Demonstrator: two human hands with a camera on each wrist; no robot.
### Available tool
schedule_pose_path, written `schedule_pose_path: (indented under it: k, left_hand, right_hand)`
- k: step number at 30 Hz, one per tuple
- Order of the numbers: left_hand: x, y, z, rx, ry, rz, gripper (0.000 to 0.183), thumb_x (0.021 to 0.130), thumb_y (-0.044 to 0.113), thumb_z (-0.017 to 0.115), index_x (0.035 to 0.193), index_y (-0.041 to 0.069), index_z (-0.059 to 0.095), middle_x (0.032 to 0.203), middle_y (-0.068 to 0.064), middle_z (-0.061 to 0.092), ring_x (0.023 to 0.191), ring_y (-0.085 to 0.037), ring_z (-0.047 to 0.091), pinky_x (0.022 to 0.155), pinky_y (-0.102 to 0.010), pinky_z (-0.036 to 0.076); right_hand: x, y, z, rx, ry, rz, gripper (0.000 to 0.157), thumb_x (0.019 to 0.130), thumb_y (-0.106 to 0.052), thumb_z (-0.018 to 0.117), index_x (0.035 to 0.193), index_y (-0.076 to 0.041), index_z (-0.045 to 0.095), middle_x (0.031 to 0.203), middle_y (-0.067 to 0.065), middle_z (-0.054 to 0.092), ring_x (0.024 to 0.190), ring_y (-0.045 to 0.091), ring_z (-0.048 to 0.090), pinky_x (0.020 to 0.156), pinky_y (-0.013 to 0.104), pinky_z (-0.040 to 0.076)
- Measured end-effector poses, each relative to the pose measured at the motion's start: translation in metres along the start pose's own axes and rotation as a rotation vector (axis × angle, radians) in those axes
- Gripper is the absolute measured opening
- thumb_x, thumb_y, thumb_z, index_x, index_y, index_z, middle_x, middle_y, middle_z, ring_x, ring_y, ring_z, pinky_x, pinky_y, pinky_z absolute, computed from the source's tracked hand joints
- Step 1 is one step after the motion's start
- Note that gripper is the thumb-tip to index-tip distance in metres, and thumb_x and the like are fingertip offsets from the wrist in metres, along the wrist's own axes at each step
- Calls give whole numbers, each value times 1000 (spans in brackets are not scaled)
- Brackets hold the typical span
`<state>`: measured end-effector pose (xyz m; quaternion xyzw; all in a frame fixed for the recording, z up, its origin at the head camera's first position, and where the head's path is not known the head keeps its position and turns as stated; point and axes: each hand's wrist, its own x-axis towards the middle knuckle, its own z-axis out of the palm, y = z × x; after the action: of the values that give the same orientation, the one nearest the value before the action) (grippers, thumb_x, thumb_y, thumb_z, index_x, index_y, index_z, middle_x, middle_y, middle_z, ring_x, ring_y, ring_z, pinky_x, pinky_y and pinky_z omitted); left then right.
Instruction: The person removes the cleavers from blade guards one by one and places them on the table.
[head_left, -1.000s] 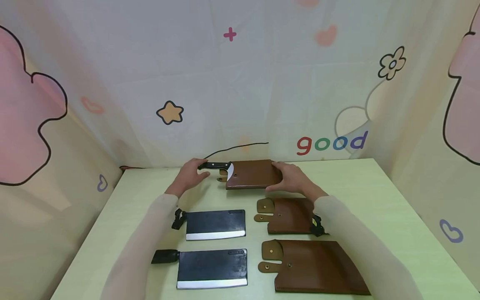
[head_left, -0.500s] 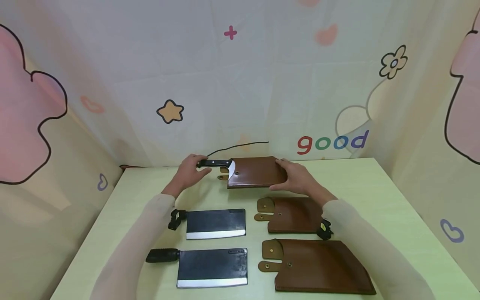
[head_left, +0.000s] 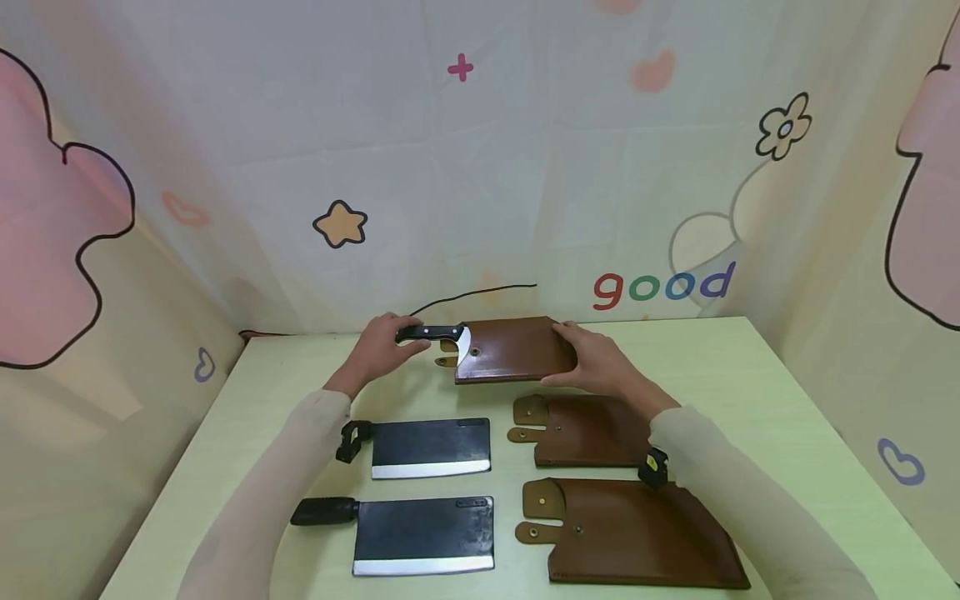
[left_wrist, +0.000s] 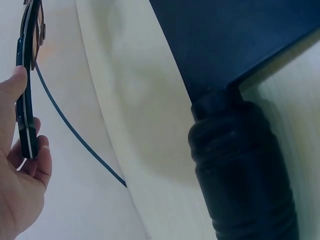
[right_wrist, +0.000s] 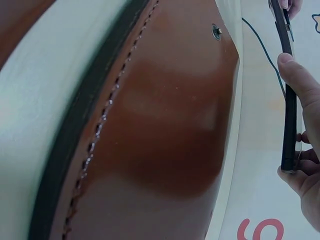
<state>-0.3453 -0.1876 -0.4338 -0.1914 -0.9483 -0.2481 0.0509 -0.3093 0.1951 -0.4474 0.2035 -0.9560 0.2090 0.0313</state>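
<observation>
Near the back of the table, my left hand (head_left: pixel 377 354) grips the black riveted handle of a kitchen knife (head_left: pixel 431 332). Most of its blade is hidden inside a brown leather sheath (head_left: pixel 513 352); a curved silver strip of blade shows at the sheath's mouth. My right hand (head_left: pixel 597 360) holds the sheath's far right end, thumb low and fingers along the upper corner. Knife and sheath are raised off the table. In the left wrist view the handle (left_wrist: pixel 25 105) appears edge-on between thumb and fingers. The right wrist view shows the held sheath (right_wrist: pixel 290 120) as a thin dark edge.
Two cleavers, one (head_left: pixel 431 448) behind the other (head_left: pixel 423 536), lie left of centre on the table (head_left: pixel 772 433). Right of them lie two brown sheaths, a smaller one (head_left: pixel 585 431) and a larger one (head_left: pixel 637 533), with snap straps. A printed curtain (head_left: pixel 480 167) hangs behind.
Both hands, with the knife and sheath, have shifted slightly to the right. The sheath rose a little, then came down slightly. The grip of each hand looks the same.
</observation>
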Motion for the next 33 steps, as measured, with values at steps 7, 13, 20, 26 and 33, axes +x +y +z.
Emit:
schedule_pose_path:
  k: [7,13,20,26,33]
  left_hand:
    - [0,1,1,16,-8,-1,42,96,34,73,130,8,70,114,-16,69,100,-30,57,87,-46,45]
    - [-1,3,-1,17,-19,15,37,97,28,72,128,7,72,108,-13,72,93,-27,55,84,-43,43]
    - [-2,-1,1,5,-24,35,38,97,26,72,130,6,70,110,-11,74,90,-25,54,84,-42,41]
    - [-5,-2,1,-31,-17,46,37,97,26,72,126,3,71,107,-12,72,89,-25,55,83,-42,43]
    - [-9,-7,-2,-34,-14,31,32,99,25,70,122,3,71,113,-14,71,94,-26,60,87,-46,49]
  right_hand:
    - [-2,-1,-1,-2,-4,-9,104,77,-51,87,155,-2,39,157,27,40,140,46,45,107,59,42]
    - [-2,-1,-2,12,-9,-5,104,76,-50,87,156,-4,39,158,26,39,140,46,45,107,59,42]
    - [-4,1,1,30,-15,-8,106,76,-52,87,157,-5,38,160,26,36,142,48,42,108,61,40]
    - [-4,2,1,37,-23,-11,106,75,-51,88,157,-5,38,160,24,37,141,46,43,109,60,40]
    - [-6,6,0,43,-32,6,108,74,-52,88,158,-7,37,159,21,41,139,43,47,107,59,43]
